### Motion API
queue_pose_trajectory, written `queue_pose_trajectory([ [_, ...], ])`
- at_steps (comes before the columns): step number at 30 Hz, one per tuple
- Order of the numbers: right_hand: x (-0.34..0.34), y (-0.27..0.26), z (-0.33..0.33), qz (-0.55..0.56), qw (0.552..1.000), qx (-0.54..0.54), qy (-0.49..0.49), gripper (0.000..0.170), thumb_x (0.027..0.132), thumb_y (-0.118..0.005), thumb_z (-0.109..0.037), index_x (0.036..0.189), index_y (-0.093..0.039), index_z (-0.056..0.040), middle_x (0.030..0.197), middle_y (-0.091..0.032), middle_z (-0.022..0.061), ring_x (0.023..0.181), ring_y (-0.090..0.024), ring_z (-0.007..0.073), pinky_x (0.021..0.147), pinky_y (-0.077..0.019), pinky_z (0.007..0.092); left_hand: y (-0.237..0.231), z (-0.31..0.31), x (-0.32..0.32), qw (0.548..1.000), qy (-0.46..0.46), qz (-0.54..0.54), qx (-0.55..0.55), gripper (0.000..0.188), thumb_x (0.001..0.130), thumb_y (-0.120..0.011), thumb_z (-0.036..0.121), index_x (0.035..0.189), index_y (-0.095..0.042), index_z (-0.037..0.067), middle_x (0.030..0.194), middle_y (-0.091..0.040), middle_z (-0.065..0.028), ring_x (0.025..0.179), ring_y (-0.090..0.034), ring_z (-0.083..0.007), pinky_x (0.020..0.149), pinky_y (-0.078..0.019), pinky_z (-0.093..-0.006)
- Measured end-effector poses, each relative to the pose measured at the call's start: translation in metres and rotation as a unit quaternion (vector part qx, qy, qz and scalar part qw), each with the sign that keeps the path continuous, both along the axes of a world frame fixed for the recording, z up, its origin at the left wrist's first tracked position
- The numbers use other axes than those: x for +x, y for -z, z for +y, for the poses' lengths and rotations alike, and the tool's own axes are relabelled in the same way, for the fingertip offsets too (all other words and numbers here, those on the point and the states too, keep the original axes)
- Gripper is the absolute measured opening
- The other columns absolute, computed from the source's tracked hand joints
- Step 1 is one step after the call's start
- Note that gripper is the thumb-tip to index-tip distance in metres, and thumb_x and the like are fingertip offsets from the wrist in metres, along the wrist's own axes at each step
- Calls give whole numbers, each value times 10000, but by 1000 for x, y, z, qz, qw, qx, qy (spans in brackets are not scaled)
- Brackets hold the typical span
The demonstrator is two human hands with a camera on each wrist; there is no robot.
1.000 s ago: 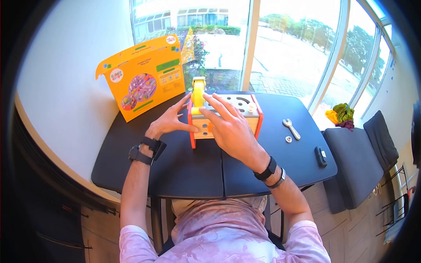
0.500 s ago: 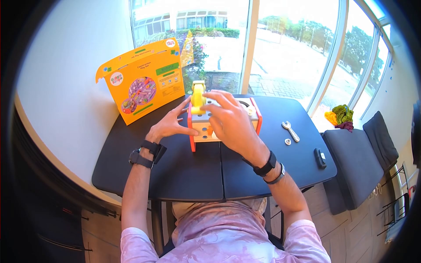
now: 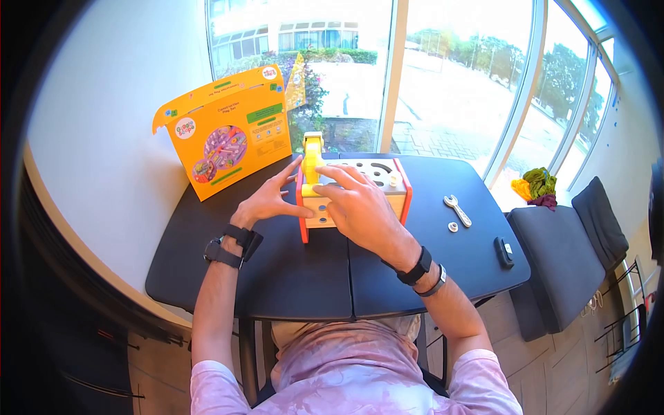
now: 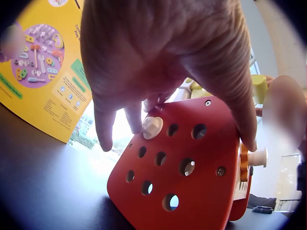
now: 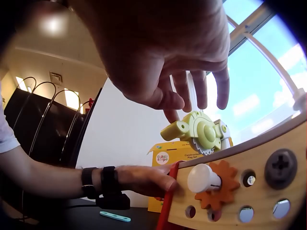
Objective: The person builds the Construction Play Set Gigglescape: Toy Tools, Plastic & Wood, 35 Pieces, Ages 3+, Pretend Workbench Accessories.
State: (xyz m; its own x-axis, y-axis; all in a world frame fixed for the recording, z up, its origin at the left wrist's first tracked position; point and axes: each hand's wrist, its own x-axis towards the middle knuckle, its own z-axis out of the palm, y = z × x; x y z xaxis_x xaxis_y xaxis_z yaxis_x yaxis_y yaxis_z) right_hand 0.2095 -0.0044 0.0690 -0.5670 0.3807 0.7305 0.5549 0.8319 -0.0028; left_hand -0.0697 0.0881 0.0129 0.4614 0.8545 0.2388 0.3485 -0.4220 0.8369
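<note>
A wooden toy workbench (image 3: pixel 398 200) with red end panels (image 4: pixel 211 139) and a grey top stands on the table. On its left end sits a yellow toy circular saw (image 5: pixel 204 132) with a white toothed blade. My left hand (image 3: pixel 266 200) grips that end, thumb (image 4: pixel 247 129) at the front edge and fingers spread toward the back. Over the saw, my right hand (image 3: pixel 366 211) has its fingers extended, one fingertip right at the yellow cylinder (image 5: pixel 175 130). An orange gear (image 5: pixel 225 179) with a white bolt (image 5: pixel 201 178) is on the front board.
A yellow play-set box (image 3: pixel 235 138) stands behind the left hand. On the table at right lie a toy wrench (image 3: pixel 458 211), a small white piece (image 3: pixel 453 227) and a black object (image 3: pixel 503 253). A light-blue strip (image 5: pixel 115 216) lies on the table in the right wrist view.
My right hand drew back from the saw with bent fingers, then came down on it again. The workbench shifted slightly; my left hand stays on its end.
</note>
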Motion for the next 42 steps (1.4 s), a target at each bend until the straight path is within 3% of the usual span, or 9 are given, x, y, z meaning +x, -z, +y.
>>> queue_pose_trajectory([
  [8, -12, -29, 1, 128, 992, -5, -12, 461, 888, -719, -31, 1349, -719, -18, 1463, -645, 170, 1380, -604, 371, 1124, -525, 520, 7, 5, -3, 1000, -7, 6, 11, 1463, 674, -1082, 407, 1808, -190, 166, 1739, -444, -179, 1627, -401, -374, 1260, -397, -556],
  [14, -8, -6, -1, 9, 999, 30, 6, 579, 865, -745, -84, 1435, -673, -15, 1467, -651, 168, 1353, -621, 391, 1118, -523, 534, 0, -1, -1, 1000, 9, -15, -2, 1471, 671, -1082, 416, 1805, -187, 141, 1734, -449, -182, 1617, -421, -358, 1247, -413, -552],
  [17, -13, -20, -6, 100, 995, 23, 9, 450, 857, -759, -118, 1293, -748, -6, 1467, -652, 167, 1374, -608, 373, 1113, -522, 535, -2, 1, 0, 1000, 6, -6, 2, 1464, 677, -1080, 414, 1806, -188, 146, 1731, -455, -177, 1615, -424, -355, 1246, -414, -548],
  [20, -19, -23, -5, 107, 993, 35, 29, 432, 866, -761, -144, 1277, -755, -10, 1472, -645, 168, 1402, -584, 366, 1117, -516, 537, 2, -2, -2, 1000, -4, 4, 2, 1459, 680, -1080, 415, 1806, -191, 148, 1733, -453, -174, 1616, -422, -357, 1246, -414, -545],
  [26, -14, -1, -5, 2, 1000, -6, 27, 697, 878, -734, -121, 1551, -576, -36, 1512, -607, 181, 1418, -562, 389, 1123, -511, 556, 2, 2, -3, 1000, 11, -11, -1, 1471, 672, -1083, 446, 1801, -195, 129, 1756, -412, -183, 1629, -398, -367, 1258, -406, -548],
  [33, -7, -30, -14, 128, 992, 14, 3, 702, 875, -734, -80, 1556, -566, -49, 1520, -602, 173, 1395, -585, 403, 1134, -522, 538, -22, -28, -20, 995, -49, 56, 69, 1453, 680, -1076, 440, 1791, -203, 102, 1792, -344, -208, 1652, -352, -375, 1290, -380, -575],
  [36, 3, -31, -18, 132, 991, 4, 7, 652, 887, -736, -81, 1522, -595, -53, 1509, -612, 169, 1376, -597, 408, 1132, -527, 522, -33, -43, -47, 984, -98, 128, 71, 1388, 708, -1058, 439, 1778, -246, 93, 1780, -365, -212, 1643, -369, -380, 1286, -392, -568],
  [37, 7, -30, -21, 131, 991, 3, 10, 622, 891, -738, -83, 1500, -614, -55, 1499, -621, 169, 1370, -600, 408, 1128, -530, 518, -33, -51, -58, 978, -121, 139, 94, 1255, 716, -1046, 435, 1725, -391, 74, 1715, -475, -208, 1571, -482, -378, 1247, -449, -547],
  [42, 25, -17, -27, 114, 993, 13, 19, 484, 914, -736, -79, 1396, -684, -61, 1365, -682, 145, 1222, -663, 389, 1028, -566, 494, -14, -77, -120, 942, -224, 240, 69, 960, 718, -1027, 391, 1524, -643, 37, 1476, -694, -182, 1301, -696, -331, 1107, -566, -455],
])
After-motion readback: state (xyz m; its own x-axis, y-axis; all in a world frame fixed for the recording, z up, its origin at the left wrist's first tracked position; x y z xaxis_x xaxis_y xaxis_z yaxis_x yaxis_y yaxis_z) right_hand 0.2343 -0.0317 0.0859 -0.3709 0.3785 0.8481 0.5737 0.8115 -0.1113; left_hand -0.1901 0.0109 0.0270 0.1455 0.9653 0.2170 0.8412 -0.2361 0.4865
